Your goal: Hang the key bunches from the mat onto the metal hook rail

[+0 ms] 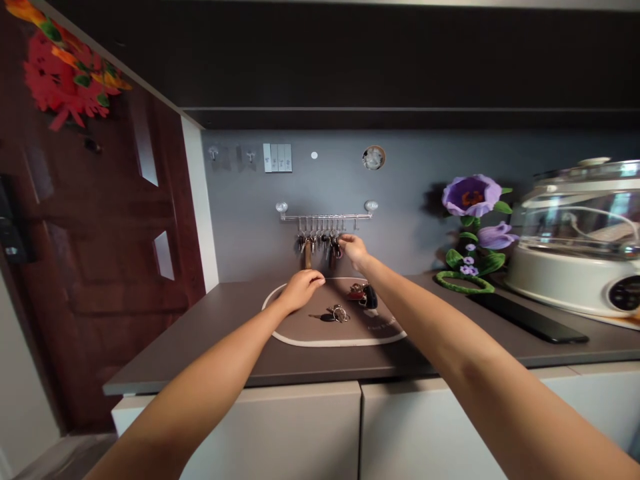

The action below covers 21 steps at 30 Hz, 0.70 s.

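A clear hook rail (327,217) hangs on the grey wall, with several bunches of keys (315,241) on its hooks. At the right end of the row, my right hand (354,249) pinches what looks like a key ring. Its fingertips partly hide that bunch. Lower and to the left, my left hand (302,289) hovers at or just above a brown mat (300,330) with a white border, loosely curved and with nothing visible in it. On the mat lie a bunch of keys with a large ring (339,313) and a dark key fob (370,297) beside red items.
Purple artificial flowers (471,196) stand on the right, near a black phone-like slab (530,320) and a cream appliance with a clear lid (575,267). A dark shelf (380,67) overhangs the counter (200,347). A red-brown door (100,267) is at the left.
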Tool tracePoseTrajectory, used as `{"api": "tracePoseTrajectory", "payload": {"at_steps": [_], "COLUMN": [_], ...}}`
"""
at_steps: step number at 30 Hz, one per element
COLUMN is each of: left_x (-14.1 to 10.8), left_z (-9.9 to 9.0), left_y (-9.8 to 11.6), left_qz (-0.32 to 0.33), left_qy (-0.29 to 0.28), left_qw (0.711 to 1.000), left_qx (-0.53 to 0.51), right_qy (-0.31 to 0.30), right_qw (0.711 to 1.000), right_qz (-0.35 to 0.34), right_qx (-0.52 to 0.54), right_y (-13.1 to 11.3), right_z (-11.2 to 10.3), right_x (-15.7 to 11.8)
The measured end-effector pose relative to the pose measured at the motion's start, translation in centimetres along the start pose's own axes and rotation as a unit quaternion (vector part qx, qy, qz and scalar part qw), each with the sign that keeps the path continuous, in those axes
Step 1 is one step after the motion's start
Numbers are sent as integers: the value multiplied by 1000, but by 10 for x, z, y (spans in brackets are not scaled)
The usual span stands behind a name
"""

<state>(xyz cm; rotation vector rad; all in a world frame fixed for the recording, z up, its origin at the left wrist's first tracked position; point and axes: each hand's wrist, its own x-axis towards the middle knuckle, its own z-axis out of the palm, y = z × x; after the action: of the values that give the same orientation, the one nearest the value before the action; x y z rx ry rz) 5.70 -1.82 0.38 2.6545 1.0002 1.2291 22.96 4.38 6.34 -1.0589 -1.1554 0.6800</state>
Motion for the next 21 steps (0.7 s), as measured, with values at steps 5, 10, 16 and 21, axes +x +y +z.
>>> {"api": "tracePoseTrajectory", "payload": {"at_steps": [5, 10, 16, 21], "left_x": [-1, -4, -7, -9], "left_z": [1, 3, 1, 2], "left_y": [0, 2, 5, 3], "left_qz": [-9, -53, -31, -53], "left_qy": [-28, -111, -200, -255], "left_qw": [998, 985, 968, 949], "left_qx": [-49, -124, -150, -179], "right_qy": [-14, -61, -90, -102], "right_qw": [998, 987, 947, 908], "right_qz": [-26, -78, -158, -217], "right_qx": [-47, -128, -264, -344], "right_y": [2, 15, 30, 30], "right_z": [-11, -24, -39, -38], "right_x": [-24, -51, -73, -81]}}
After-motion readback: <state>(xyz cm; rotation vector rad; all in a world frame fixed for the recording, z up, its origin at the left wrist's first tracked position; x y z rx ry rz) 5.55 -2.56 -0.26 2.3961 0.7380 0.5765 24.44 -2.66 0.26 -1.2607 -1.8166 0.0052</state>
